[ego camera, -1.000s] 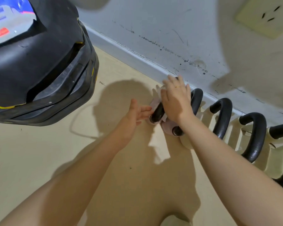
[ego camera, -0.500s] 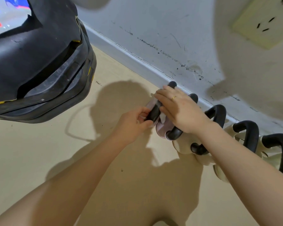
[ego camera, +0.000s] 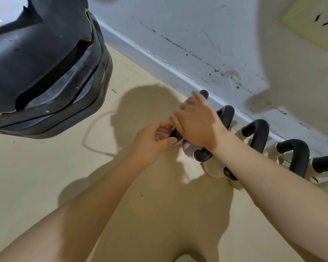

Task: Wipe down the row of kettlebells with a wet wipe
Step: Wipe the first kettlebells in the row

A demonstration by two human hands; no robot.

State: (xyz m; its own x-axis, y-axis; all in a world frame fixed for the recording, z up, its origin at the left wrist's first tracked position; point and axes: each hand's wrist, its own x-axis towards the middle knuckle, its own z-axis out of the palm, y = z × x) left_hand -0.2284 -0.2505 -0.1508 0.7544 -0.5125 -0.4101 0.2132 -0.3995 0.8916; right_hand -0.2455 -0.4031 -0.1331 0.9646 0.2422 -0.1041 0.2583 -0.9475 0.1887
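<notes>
Wiping the leftmost kettlebell (ego camera: 192, 151) in the row along the far wall (ego camera: 197, 40).
Left hand (ego camera: 152, 142) pinches the wet wipe (ego camera: 165, 136) at its black handle; right hand (ego camera: 196, 122) lies over the handle, fingers (ego camera: 199, 96) loosely spread, gripping nothing visible.

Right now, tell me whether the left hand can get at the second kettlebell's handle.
Probably not directly. The right hand and forearm lie across the first kettlebell, between the left hand and the second handle. The left hand, pinching the wipe, would have to go over or around that arm.
</notes>
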